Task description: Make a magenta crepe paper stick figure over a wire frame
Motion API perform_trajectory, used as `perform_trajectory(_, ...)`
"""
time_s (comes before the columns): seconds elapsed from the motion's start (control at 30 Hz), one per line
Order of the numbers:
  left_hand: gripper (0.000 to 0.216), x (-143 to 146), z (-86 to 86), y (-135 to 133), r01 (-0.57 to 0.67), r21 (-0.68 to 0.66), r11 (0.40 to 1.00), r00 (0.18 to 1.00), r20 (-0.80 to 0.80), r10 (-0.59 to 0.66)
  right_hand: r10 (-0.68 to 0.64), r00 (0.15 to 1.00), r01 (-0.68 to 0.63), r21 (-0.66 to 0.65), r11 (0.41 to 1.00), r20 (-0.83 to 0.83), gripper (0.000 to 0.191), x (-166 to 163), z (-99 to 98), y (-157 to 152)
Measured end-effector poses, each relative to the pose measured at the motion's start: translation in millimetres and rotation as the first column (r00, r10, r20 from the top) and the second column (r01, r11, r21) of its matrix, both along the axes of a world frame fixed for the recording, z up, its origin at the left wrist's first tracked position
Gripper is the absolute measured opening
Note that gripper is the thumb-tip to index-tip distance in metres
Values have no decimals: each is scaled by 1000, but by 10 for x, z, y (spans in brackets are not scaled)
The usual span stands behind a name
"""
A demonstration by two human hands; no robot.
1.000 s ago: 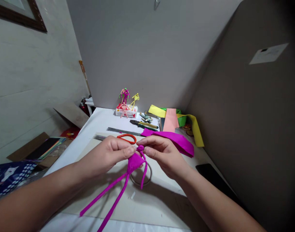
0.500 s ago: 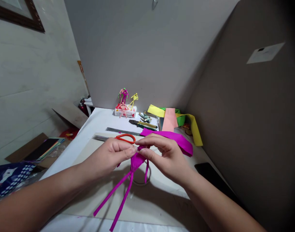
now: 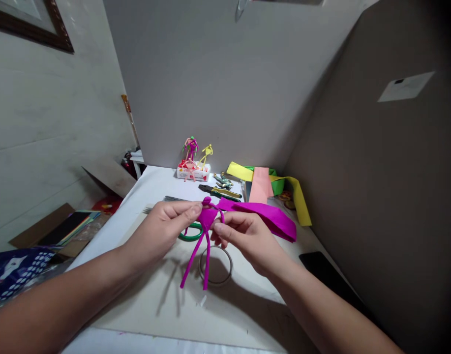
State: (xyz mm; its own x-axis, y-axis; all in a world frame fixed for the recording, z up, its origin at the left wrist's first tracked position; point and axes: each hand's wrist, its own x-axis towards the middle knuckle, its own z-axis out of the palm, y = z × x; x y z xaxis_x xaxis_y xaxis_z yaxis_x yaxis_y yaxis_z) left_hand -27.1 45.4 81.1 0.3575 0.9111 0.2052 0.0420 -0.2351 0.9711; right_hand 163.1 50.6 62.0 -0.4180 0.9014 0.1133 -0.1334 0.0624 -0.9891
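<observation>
Together, the left hand (image 3: 162, 231) and right hand (image 3: 249, 243) pinched a small magenta crepe-paper figure (image 3: 206, 221) in the air above the desk (image 3: 155, 184), its legs hanging just beside a thin ring (image 3: 216, 265), a magenta crepe strip (image 3: 265, 219) touching the right hand.

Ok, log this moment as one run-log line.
left hand: holds magenta crepe-paper figure | right hand: holds figure, beside magenta crepe strip | under hands: scissors

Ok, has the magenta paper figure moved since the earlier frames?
Yes, away from the person: the magenta paper figure now sits farther up the view, its body clear above the thin ring on the table.
</observation>
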Motion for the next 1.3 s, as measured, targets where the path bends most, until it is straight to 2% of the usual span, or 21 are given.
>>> perform_trajectory(0.2, 22, 7, 50, 40, 77, -58, 995, 997, -7, -77, -68, 992, 64, -49, 997, -103, 27, -6, -16, 5)
perform_trajectory(0.37, 35, -12, 3, 129, 37, -111, 993, 999, -25, -40, -75, 990, 69, -58, 996, -122, 25, 21, -40, 47)
perform_trajectory(0.53, 27, -1, 9, 153, 192, -111, 975, 958, -194, -211, -81, 992, 76, -61, 995, -96, 25, -13, -69, 53)
perform_trajectory(0.67, 24, -5, 8, 146, 93, -113, 989, 957, -264, -120, -131, 990, 131, 2, 991, -61, 23, -35, -46, 35)
perform_trajectory(0.77, 25, -11, -6, 148, -3, -105, 994, 957, -289, -28, -220, 975, 221, 118, 968, -21, 18, -36, -26, 16)
perform_trajectory(0.83, 24, -13, -16, 151, -14, -104, 994, 958, -286, -16, -290, 957, 278, 229, 933, 23, 16, -31, -29, 5)
perform_trajectory(0.9, 24, -17, -22, 152, -11, -102, 995, 956, -294, -20, -373, 925, 317, 398, 861, 71, 12, -18, -43, -5)
perform_trajectory(0.93, 24, -20, -22, 151, -7, -99, 995, 952, -307, -24, -422, 902, 325, 504, 800, 87, 10, -7, -49, -8)
perform_trajectory(1.0, 24, -27, -16, 141, 0, -92, 996, 939, -341, -32, -502, 858, 287, 709, 644, 109, 13, 29, -52, -13)
perform_trajectory(1.07, 24, -30, -6, 123, 17, -86, 996, 930, -364, -47, -551, 821, 178, 851, 494, 148, 18, 82, -27, -18)
perform_trajectory(1.13, 26, -27, -3, 104, 44, -83, 996, 923, -377, -72, -588, 778, 14, 928, 371, 223, 22, 146, 33, -32)
perform_trajectory(1.2, 28, -22, -12, 91, 77, -79, 994, 914, -393, -102, -623, 717, -177, 947, 270, 312, 22, 211, 124, -60)
perform_trajectory(1.27, 30, -23, -27, 86, 125, -88, 988, 901, -407, -150, -635, 662, -344, 915, 212, 397, 22, 267, 220, -96)
perform_trajectory(1.3, 30, -29, -32, 86, 154, -96, 983, 895, -407, -180, -631, 643, -401, 893, 204, 433, 22, 289, 259, -110)
